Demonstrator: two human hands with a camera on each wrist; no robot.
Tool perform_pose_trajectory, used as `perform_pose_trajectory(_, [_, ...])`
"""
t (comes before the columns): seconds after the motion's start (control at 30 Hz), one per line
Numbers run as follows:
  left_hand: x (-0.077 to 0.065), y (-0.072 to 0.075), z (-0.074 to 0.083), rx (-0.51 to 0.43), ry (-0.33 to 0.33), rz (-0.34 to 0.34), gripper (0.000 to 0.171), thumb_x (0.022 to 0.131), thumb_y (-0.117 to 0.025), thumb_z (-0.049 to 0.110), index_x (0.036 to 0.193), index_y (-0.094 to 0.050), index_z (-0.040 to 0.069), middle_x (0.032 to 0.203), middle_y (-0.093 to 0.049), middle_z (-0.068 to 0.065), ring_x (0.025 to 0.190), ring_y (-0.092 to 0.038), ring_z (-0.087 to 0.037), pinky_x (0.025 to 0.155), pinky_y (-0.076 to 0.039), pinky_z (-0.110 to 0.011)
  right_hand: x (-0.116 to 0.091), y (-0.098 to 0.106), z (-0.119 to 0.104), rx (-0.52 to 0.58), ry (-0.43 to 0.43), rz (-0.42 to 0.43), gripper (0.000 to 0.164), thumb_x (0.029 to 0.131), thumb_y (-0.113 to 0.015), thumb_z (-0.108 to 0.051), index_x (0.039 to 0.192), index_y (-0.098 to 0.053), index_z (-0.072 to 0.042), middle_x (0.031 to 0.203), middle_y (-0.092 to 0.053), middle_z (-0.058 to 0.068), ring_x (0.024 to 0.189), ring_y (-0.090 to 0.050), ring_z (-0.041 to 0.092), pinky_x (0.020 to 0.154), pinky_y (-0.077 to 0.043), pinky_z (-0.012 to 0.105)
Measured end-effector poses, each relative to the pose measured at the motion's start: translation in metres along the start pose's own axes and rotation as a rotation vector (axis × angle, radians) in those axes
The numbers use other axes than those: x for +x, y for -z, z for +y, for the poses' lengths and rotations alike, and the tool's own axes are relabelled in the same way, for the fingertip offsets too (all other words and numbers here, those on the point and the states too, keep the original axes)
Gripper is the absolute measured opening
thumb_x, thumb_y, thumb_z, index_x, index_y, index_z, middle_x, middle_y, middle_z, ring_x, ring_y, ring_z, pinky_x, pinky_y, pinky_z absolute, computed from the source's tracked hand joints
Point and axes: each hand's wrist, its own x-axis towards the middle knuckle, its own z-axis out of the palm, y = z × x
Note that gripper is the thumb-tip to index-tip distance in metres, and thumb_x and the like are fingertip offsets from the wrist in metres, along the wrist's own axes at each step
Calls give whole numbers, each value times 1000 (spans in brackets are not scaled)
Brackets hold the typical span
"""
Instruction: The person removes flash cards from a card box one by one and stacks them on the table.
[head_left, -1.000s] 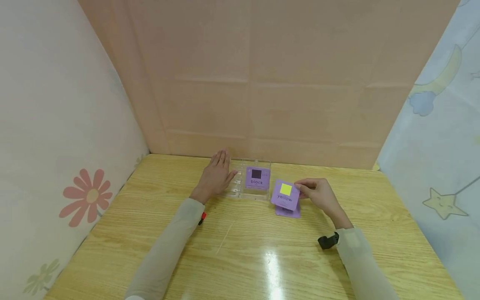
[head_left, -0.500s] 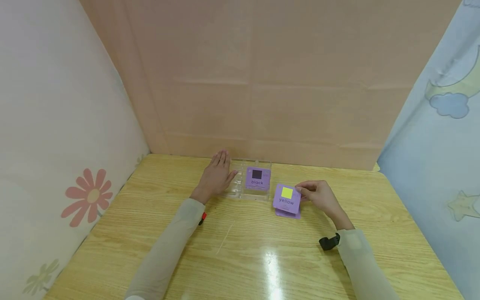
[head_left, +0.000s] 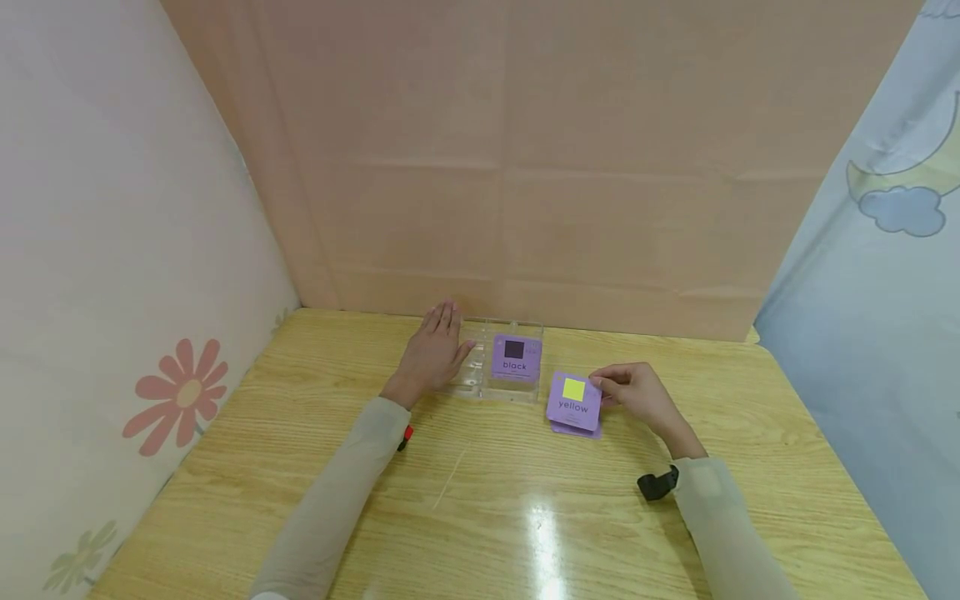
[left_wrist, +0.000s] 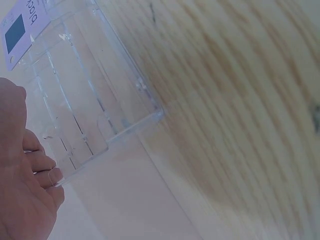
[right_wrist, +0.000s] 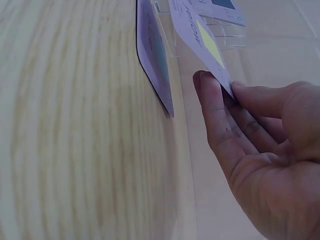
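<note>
My right hand pinches a purple card marked "yellow" by its upper right corner, thumb on one face and fingers behind. Below it on the table lies a second purple card with a blue square, mostly covered in the head view; the right wrist view shows a gap between the two. A clear plastic holder with ridges lies by the back wall. My left hand rests at its left end, fingers straight and together, thumb apart. A purple card marked "black" sits in the holder's right section.
The wooden table meets a tan backdrop right behind the holder. Patterned white and blue walls rise at both sides. A black strap device sticks out from my right wrist, and a small red and black piece shows by my left sleeve.
The yellow card has come down and slightly toward me, now covering nearly all of the card beneath it. My left hand and the holder have stayed put.
</note>
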Motion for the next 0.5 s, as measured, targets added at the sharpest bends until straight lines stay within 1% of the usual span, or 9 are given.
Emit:
perform_pose_trajectory(0.17, [0, -2, -1, 0, -10, 23, 75, 115, -29, 47, 163, -22, -9, 172, -22, -27, 163, -23, -38, 136, -17, -47, 2, -1, 2, -3, 8, -12, 28, 106, -63, -13, 123, -73, 6, 117, -76, 26, 90, -76, 18, 74, -66, 30])
perform_pose_trajectory(0.3, [0, -3, -1, 0, -14, 24, 76, 115, -30, 48, 163, -22, -10, 172, -22, -27, 164, -22, -38, 136, -16, -47, 2, -1, 2, -11, 8, -24, 28, 106, -62, -13, 123, -73, 6, 115, -76, 25, 90, -75, 19, 74, -66, 30])
perform_pose_trajectory(0.5, [-1, -2, 0, 11, -10, 18, 76, 115, -29, 48, 164, -19, -10, 173, -21, -27, 164, -20, -37, 136, -15, -46, 1, 0, 4, -77, 12, -40, 28, 106, -64, -16, 121, -74, 4, 111, -78, 21, 87, -74, 19, 74, -64, 28])
